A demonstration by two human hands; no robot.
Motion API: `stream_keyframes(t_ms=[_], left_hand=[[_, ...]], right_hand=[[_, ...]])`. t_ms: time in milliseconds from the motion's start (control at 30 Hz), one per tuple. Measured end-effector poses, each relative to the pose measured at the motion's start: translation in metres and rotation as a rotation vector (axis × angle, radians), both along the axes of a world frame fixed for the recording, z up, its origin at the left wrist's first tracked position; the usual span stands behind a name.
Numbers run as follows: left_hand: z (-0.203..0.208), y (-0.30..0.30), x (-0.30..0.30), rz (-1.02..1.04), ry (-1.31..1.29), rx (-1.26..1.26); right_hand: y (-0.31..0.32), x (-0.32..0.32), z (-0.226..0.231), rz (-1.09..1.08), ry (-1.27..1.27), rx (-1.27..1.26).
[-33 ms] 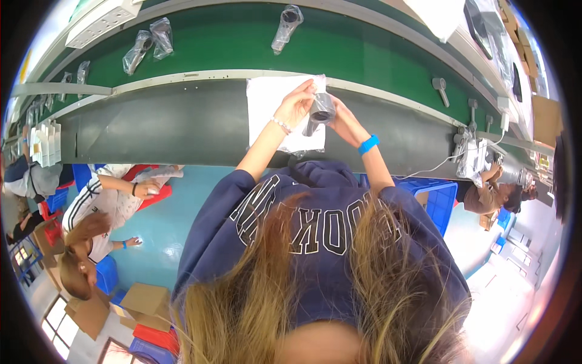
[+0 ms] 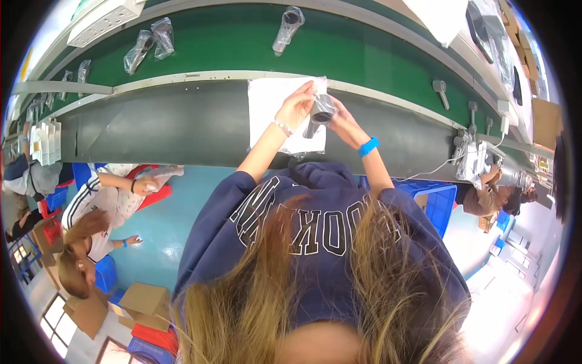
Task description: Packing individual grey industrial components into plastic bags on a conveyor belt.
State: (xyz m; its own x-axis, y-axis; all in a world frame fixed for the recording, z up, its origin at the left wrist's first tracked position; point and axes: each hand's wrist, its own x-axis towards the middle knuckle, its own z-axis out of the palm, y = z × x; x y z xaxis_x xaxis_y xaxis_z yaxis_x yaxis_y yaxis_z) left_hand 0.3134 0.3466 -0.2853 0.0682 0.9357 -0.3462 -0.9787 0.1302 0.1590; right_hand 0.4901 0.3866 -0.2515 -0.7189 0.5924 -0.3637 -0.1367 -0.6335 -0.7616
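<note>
A dark grey hair dryer (image 2: pixel 322 110) in a thin clear plastic bag is between my two hands, its round opening facing me and its handle pointing down. The fingertips of my left hand (image 2: pixel 297 104) are pinched at the bag's film beside the dryer's head. My right hand (image 2: pixel 344 123) is closed around the other side of the head; its far fingers are hidden. Beneath them a white stack of flat plastic bags (image 2: pixel 267 106) lies on the black work surface (image 2: pixel 200 124).
On the green conveyor belt (image 2: pixel 224 45) beyond lie a bagged hair dryer (image 2: pixel 285 30), two more at left and an unbagged one (image 2: pixel 441 92) at right. White cartons (image 2: pixel 47 142) stand far left. A blue crate (image 2: pixel 439 206) is at my right; co-workers sit on both sides.
</note>
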Motion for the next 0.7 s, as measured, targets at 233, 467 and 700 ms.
stream_keyframes(t_ms=[233,467,700], left_hand=[[-0.023,-0.015,0.024,0.112,0.147,-0.182],[-0.024,-0.105,-0.002,-0.003,0.159,-0.427],[-0.035,-0.205,-0.027,0.292,0.043,-0.47]], right_hand=[[0.056,-0.01,-0.032,0.109,-0.428,0.222],[0.181,-0.045,-0.079,-0.214,-0.464,0.132],[0.306,-0.068,-0.186,-0.221,-1.019,1.125]])
